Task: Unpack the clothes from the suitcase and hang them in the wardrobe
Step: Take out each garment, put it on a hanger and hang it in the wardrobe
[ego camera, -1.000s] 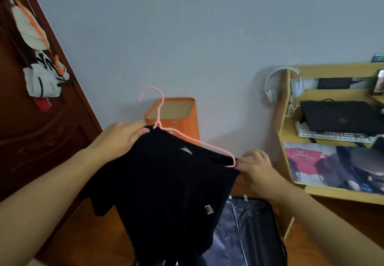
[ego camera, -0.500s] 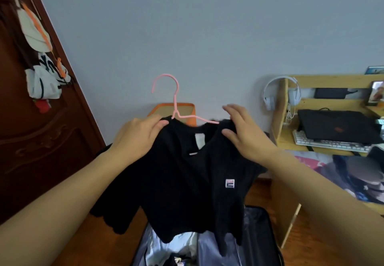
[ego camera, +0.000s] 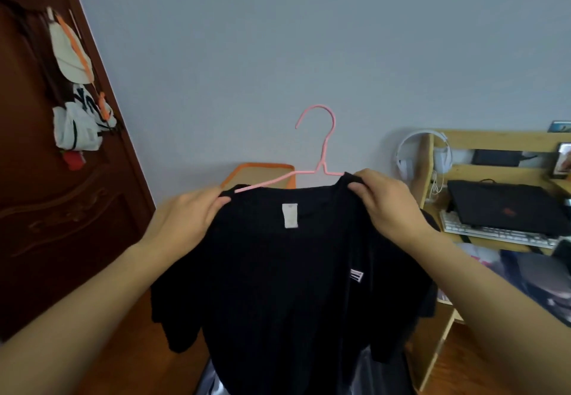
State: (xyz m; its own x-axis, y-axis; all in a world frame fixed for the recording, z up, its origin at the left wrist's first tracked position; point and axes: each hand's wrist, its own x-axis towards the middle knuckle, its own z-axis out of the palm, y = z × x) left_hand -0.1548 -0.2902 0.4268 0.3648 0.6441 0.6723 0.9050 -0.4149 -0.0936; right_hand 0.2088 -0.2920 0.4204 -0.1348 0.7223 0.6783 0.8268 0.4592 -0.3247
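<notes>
The left hand (ego camera: 188,218) pinches the soft black cotton T-shirt (ego camera: 287,286) at its left shoulder. The thin pink wire hanger (ego camera: 321,160) spans horizontally between both sets of fingers, hook rising above. The right hand (ego camera: 386,206) grips the collar's right side over the hanger.

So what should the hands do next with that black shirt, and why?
Probably pull the black T-shirt collar up over the left arm of the thin pink wire hanger. That arm shows bare above the cloth near the left hand, while the right hand already pinches fabric over the other side.
</notes>
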